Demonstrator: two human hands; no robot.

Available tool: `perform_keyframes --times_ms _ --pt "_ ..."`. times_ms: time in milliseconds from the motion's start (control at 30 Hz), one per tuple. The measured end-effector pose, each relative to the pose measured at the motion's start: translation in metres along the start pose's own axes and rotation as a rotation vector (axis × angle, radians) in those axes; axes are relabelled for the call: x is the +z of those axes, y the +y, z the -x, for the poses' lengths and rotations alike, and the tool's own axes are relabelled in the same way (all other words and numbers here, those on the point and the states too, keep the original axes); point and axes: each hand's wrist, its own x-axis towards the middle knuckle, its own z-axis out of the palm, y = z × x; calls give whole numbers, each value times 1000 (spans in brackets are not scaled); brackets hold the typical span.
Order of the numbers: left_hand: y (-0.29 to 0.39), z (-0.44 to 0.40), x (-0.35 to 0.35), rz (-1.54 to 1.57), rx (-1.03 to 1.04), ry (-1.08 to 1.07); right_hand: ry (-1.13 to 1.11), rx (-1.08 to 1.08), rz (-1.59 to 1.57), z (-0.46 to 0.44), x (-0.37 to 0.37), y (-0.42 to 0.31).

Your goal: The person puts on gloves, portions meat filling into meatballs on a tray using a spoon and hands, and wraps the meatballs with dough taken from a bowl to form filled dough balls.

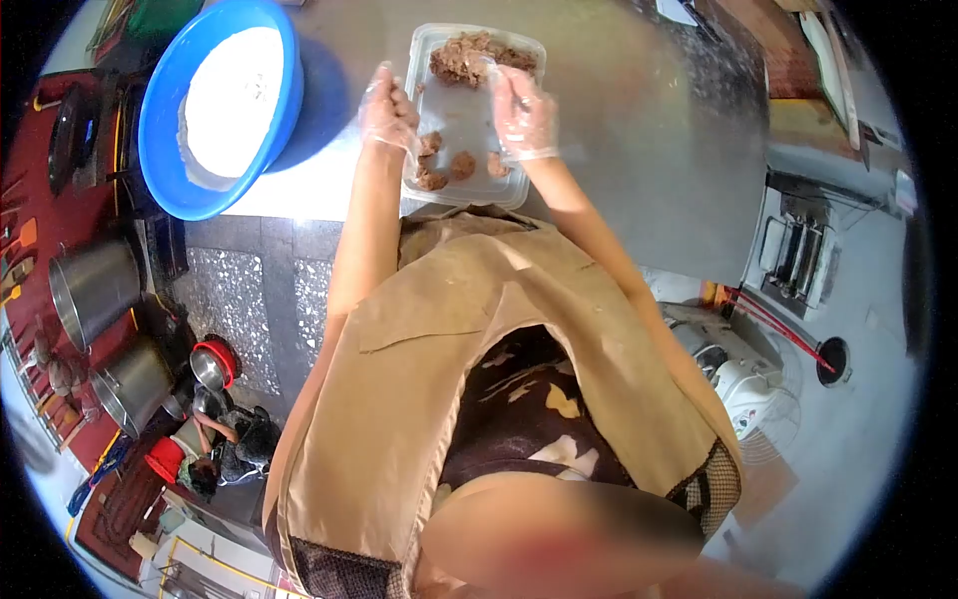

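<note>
A clear plastic tub [417,60] stands on the metal table in front of me. At its far end lies a heap of brown, minced-looking paste [461,62], and several small brown lumps [463,165] rest at the near end. My right hand [526,115], in a clear glove, is over the tub's right side, its closed fingertips at the heap; a small shiny bit shows there, too unclear to name. My left hand [389,112], also gloved, is curled closed at the tub's left edge. Whatever may be inside its fingers is hidden.
A large blue basin [289,100] holding white powder [235,100] stands left of the tub. Steel pots [95,290] are further left, near a crouching person [244,439]. At right are a white fan [748,389] and a metal floor fixture [798,245].
</note>
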Motion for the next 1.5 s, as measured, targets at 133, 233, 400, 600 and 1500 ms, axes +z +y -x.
perform_keyframes --times_ms 133,233,400,600,1500 --pt "-36 -11 22 -893 414 617 -83 -27 172 -4 16 5" --pt "-49 -25 24 -1054 638 550 -62 -163 125 -4 22 10" --pt "-55 -28 41 -1409 714 577 -52 -156 161 -1 39 16" --pt "-62 -23 39 -1370 686 551 -28 -4 -27 4 46 15" --pt "-29 39 24 -49 268 -73 267 693 -651 -12 -82 5"
